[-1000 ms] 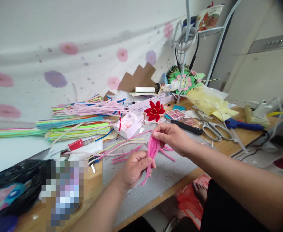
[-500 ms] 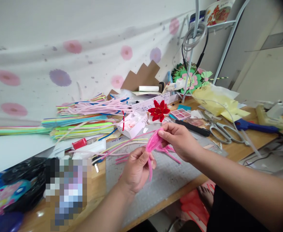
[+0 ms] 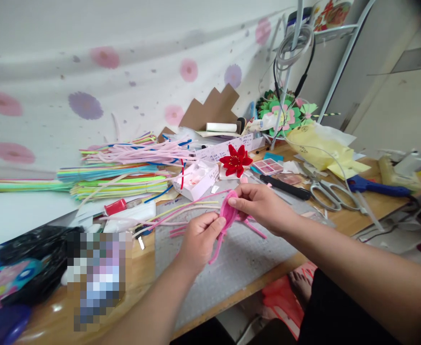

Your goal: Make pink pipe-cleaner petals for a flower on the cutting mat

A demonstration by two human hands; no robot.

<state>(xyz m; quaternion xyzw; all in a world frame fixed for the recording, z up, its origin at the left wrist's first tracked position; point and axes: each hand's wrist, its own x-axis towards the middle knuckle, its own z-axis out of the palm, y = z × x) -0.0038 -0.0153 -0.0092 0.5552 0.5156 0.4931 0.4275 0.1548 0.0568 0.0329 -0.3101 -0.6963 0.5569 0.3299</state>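
Pink pipe-cleaner loops (image 3: 228, 211) are pinched, thumb to fingers, low by the left hand (image 3: 203, 238), high by the right hand (image 3: 262, 207).

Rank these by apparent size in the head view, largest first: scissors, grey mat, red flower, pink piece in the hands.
1. Grey mat
2. Scissors
3. Red flower and pink piece, unranked: fingers hide part of the latter, which is nearer the camera.
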